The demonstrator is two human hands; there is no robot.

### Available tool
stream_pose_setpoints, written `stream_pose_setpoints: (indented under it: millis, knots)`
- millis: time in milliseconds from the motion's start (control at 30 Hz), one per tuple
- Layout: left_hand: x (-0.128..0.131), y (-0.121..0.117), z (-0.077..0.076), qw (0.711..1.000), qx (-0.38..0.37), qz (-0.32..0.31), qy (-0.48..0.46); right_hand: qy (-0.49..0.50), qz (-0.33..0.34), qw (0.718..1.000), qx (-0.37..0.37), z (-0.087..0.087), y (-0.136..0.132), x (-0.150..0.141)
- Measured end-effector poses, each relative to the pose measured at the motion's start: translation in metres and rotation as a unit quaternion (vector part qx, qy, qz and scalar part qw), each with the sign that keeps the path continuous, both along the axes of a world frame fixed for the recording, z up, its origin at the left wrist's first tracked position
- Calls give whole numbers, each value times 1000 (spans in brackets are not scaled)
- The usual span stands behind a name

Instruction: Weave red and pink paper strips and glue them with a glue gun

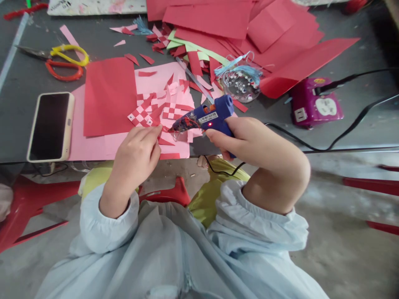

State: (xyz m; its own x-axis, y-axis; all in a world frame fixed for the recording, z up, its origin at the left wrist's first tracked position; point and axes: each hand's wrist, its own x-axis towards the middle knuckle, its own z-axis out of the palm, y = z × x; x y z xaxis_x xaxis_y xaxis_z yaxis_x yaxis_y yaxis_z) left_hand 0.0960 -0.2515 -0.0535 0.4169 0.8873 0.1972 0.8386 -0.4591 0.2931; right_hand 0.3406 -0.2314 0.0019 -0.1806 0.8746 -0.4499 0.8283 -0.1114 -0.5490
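Note:
My right hand (240, 135) is wrapped round the handle of a blue hot glue gun (208, 116), its red light lit and its nozzle pointing left. Closed in a pinch, my left hand (137, 151) holds a small red paper piece (165, 129) right at the nozzle tip. Just beyond the fingers lie woven red-and-pink checkered paper pieces (141, 116), one with small eyes on it. Red and pink scraps surround them on pink paper sheets (102, 147). A red paper sheet (109, 96) lies to their left.
Scissors (67, 61) and a phone (50, 126) lie at left. Stacked red paper (212, 20) fills the back. A clear dish of googly eyes (241, 85) sits beyond the glue gun. Right of it, a purple power box (316, 103) has black cords running across the table.

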Motion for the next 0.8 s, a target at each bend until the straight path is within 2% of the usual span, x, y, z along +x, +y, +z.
stream_pose_setpoints:
  millis: [800]
  knots:
    - [1, -1, 0, 1000, 1, -4, -4, 33, -4, 999, 13, -6, 1, 2]
